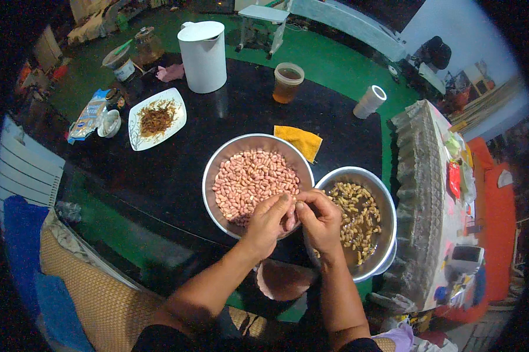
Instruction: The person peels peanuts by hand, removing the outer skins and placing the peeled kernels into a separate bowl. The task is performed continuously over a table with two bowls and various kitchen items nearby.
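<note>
A steel bowl (207,193) full of pinkish shelled peanuts (251,180) stands on the dark table. To its right, a second metal bowl (392,207) holds unshelled peanuts (356,220) in brownish liquid. Over the right rim of the first bowl, my left hand (266,224) has thumb and fingers pinched near my right fingertips, with a few pink kernels lying in its curled fingers. My right hand (321,220) meets it there, thumb and forefinger pinched on a small pale piece, probably a peanut; the fingers hide most of it.
Behind the bowls lie a yellow cloth (299,141), a tub of amber liquid (287,83), a white pitcher (203,57) and a paper roll (370,102). A white plate (178,127) of brown scraps sits left. A woven chair (93,268) and a lace-covered table (416,202) flank the table.
</note>
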Available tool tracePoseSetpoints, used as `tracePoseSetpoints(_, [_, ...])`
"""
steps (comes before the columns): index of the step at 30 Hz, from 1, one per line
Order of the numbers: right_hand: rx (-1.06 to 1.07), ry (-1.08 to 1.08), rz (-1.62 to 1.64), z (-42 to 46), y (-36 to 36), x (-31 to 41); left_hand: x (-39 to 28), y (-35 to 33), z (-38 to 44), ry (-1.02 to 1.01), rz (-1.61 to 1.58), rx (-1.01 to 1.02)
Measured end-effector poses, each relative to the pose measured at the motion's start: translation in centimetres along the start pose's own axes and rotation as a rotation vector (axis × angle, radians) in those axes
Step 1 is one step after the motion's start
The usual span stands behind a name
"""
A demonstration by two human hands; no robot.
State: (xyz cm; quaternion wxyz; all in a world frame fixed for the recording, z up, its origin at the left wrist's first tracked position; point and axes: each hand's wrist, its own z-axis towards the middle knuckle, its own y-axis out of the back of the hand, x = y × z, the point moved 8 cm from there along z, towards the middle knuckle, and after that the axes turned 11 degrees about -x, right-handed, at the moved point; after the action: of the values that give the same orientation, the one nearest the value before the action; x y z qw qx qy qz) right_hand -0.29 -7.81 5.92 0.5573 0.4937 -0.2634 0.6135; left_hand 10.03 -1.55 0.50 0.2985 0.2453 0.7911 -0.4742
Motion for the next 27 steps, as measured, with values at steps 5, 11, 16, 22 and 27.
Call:
tracePoseSetpoints(5, [0.034,-0.195,0.183,-0.3,-0.8,-0.9,0.0,0.3,0.1,0.042,-0.033,0.0])
tracePoseSetpoints(11, [0.049,-0.42,0.31,-1.2,-1.4,-3.5,0.7,0.4,0.0,0.124,-0.086,-0.033])
tracePoseSetpoints(16, [0.061,-0.544,0.4,-1.4,-1.7,-4.3,1.1,1.1,0.1,0.02,0.033,-0.115])
tracePoseSetpoints(22, [0.085,-0.547,0.301,-1.2,-1.0,-4.6,-0.5,1.3,0.3,-0.096,0.245,-0.081])
tracePoseSetpoints(27, [0.101,-0.446,0.267,-1.2,-1.6,-4.6,0.0,1.8,0.8,-0.091,0.189,-0.149])
